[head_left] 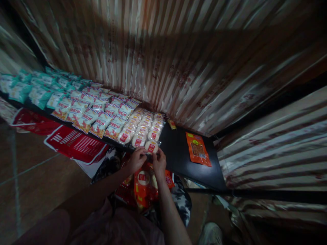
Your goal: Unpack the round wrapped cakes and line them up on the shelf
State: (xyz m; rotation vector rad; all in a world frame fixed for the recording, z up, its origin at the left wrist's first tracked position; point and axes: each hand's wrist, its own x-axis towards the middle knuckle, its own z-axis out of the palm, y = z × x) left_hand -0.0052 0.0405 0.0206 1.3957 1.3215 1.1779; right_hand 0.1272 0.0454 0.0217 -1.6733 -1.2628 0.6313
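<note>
Both my hands are at the front edge of a black shelf [176, 144], pinching one clear-wrapped round cracker packet [151, 147] with a red label. My left hand [136, 160] grips its left lower edge. My right hand [159, 162] has the lower right edge between thumb and fingers. Behind the packet, rows of the same round cracker packets [143, 127] lie overlapping on the shelf. On my lap, below my hands, an orange bag [143, 194] shows more round crackers inside.
White and red snack bags [87, 119] and teal bags [41, 93] fill the shelf's left. An orange packet [198, 149] and a small yellow packet [171, 124] lie to the right. Red baskets [74, 144] stand below left. Pleated curtain [163, 51] hangs behind.
</note>
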